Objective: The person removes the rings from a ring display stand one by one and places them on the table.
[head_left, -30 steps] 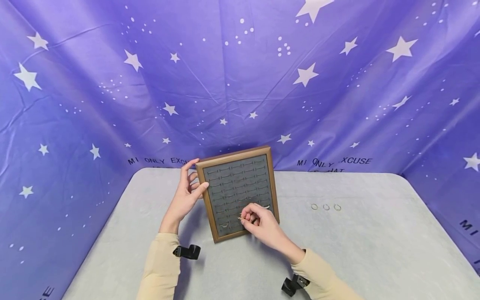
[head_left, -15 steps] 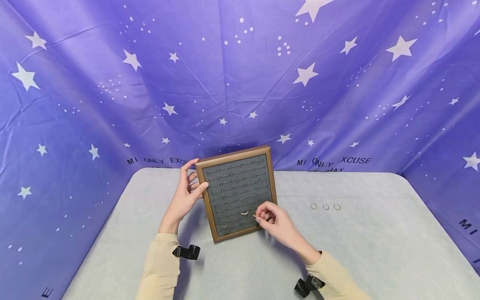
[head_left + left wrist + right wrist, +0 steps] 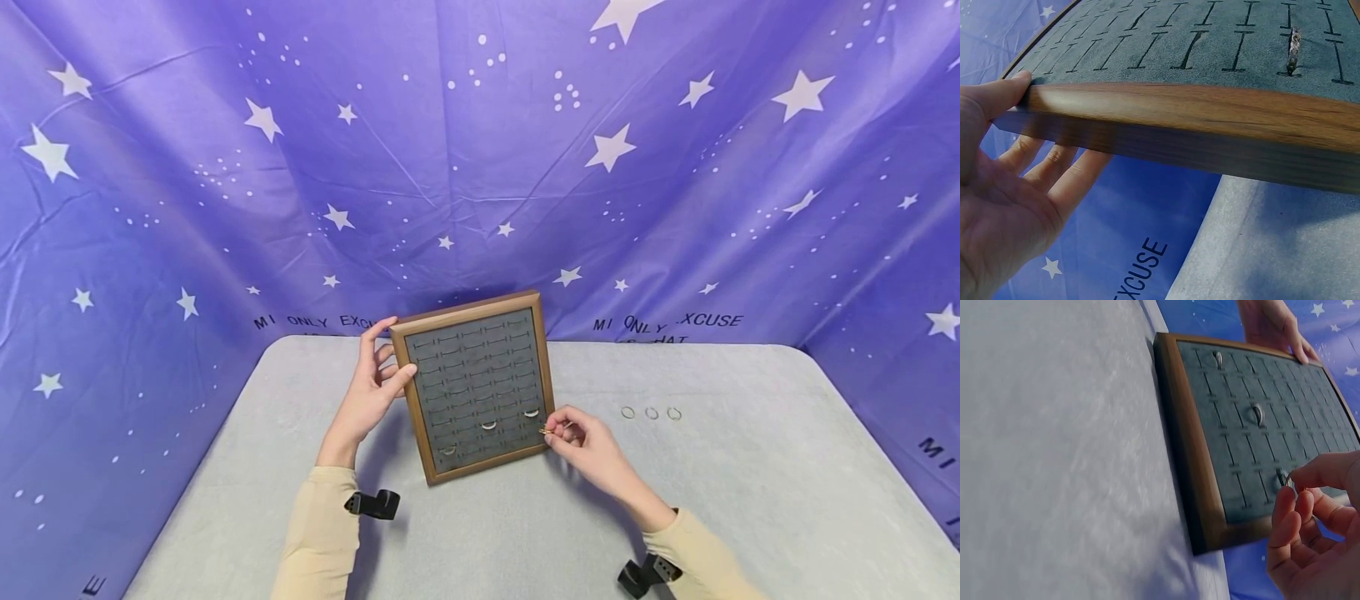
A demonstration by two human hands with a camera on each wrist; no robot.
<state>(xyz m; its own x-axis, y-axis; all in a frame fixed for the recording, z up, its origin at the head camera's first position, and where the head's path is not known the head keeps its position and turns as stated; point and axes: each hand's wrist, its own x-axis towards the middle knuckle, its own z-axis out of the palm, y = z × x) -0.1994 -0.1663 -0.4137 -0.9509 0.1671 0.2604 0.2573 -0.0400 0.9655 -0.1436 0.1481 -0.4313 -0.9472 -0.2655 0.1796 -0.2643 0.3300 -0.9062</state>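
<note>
A ring display tray (image 3: 480, 367), dark grey slotted padding in a brown wooden frame, stands tilted up on the table. My left hand (image 3: 367, 400) grips its upper left side, thumb on the front edge and fingers behind. Three rings sit in its slots: one low on the left (image 3: 448, 451), a silver ring (image 3: 489, 426) in the middle, another silver ring (image 3: 531, 413) at the right. Between thumb and index finger, my right hand (image 3: 592, 450) pinches a gold-coloured ring (image 3: 545, 431) by the tray's lower right edge. In the right wrist view the fingertips partly overlap the rightmost slotted ring (image 3: 1282, 477).
Three thin rings (image 3: 652, 418) lie in a row on the grey table (image 3: 750, 483), right of the tray. A purple star-printed curtain (image 3: 480, 167) hangs behind and along both sides of the table.
My right hand has moved right across the tray's lower part, still pinching the gold-coloured ring. The middle and right slotted rings are now uncovered. The left hand and tray stay put.
</note>
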